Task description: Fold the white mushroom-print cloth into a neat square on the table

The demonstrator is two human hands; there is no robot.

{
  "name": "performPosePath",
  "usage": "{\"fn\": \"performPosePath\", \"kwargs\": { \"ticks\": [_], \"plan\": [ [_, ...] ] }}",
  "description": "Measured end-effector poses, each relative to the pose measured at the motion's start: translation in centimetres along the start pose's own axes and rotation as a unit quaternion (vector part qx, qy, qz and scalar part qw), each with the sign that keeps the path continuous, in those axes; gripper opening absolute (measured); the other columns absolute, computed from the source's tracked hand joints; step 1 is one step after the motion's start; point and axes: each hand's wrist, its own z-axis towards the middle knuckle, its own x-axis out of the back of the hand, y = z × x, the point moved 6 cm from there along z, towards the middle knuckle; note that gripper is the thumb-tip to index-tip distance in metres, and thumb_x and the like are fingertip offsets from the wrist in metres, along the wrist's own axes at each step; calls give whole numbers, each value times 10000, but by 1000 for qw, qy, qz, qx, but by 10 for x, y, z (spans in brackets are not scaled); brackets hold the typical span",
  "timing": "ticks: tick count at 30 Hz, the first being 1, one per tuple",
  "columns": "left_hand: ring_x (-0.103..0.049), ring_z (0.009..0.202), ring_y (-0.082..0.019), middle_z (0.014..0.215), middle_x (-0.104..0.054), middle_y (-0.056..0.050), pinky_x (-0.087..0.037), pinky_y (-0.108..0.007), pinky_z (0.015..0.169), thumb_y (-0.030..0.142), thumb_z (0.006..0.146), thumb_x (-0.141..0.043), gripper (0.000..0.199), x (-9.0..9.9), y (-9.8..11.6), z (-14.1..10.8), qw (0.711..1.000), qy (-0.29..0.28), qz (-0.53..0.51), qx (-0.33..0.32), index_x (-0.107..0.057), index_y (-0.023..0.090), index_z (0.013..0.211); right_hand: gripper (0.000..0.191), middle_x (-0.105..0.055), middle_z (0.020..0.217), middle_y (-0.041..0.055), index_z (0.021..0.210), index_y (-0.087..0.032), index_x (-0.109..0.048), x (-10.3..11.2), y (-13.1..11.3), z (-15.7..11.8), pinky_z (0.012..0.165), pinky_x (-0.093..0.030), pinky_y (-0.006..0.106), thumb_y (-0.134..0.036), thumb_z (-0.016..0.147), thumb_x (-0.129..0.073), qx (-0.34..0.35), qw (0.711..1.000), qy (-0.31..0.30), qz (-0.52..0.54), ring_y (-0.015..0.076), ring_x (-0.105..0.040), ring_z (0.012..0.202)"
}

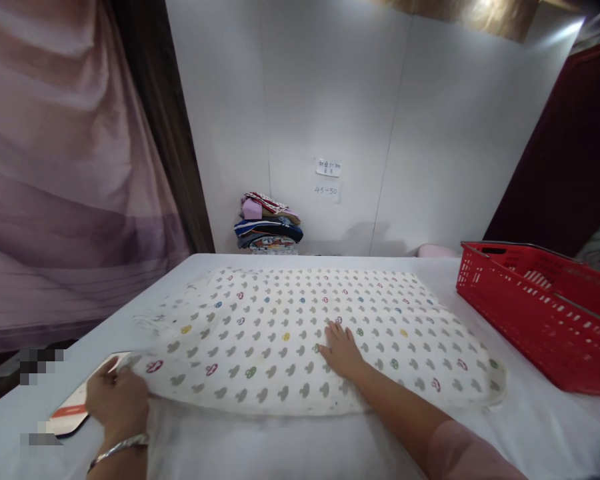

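Note:
A white cloth (280, 347) printed with grey and coloured mushrooms lies spread across the white table. My left hand (117, 397) is closed on its near left corner, which is lifted a little and blurred along the left edge. My right hand (343, 351) rests flat on the middle of the cloth, fingers apart, holding nothing. Beneath and beside my left hand lies a flat, dark-edged object with a pale and orange face (73, 413), partly hidden by the hand. The cloth's right end (497, 380) looks curled or folded over.
A red plastic basket (535, 313) stands on the right side of the table (525, 427). Behind the far edge is a stack of folded clothes (267, 227) against a white wall with two paper notes (327, 190). A pink curtain (70, 180) hangs on the left.

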Motion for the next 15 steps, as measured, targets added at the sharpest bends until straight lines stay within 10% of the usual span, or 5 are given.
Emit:
{"fn": "performPosePath", "kwargs": {
  "ticks": [3, 7, 11, 15],
  "plan": [
    [-584, 819, -152, 892, -638, 10, -483, -323, 822, 189, 759, -467, 337, -9, 53, -12, 999, -38, -32, 6, -586, 212, 1074, 706, -145, 1521, 87, 1435, -126, -285, 1, 3, 2, 1120, -8, 413, -569, 886, -273, 6, 997, 32, 74, 235, -36, 1404],
    [-577, 986, -187, 1122, -616, -63, -455, -341, 897, 108, 793, -391, 419, -35, 182, -78, 969, -130, -112, -180, -522, 164, 1186, 608, -317, 1469, 65, 1336, -189, -458, 14, 14, -1, 1114, -172, 388, -531, 833, -446, -19, 935, 114, 335, 228, -205, 1374],
    [-542, 1098, -162, 1218, -580, -63, -414, -278, 962, 27, 771, -369, 498, -69, 293, -216, 868, -313, -114, -367, -514, 180, 1222, 453, -616, 1173, 87, 1132, -212, -578, 30, 35, -10, 925, -437, 388, -498, 781, -564, -72, 736, 115, 663, 243, -561, 1097],
    [-586, 996, -179, 1121, -625, -53, -461, -288, 855, 122, 804, -457, 474, -75, 331, -377, 661, -510, -85, -544, -473, 228, 1266, 316, -681, 801, 34, 934, -217, -586, 51, 76, -32, 644, -503, 299, -506, 822, -520, -82, 544, 107, 828, 177, -648, 700]
  ]
}}
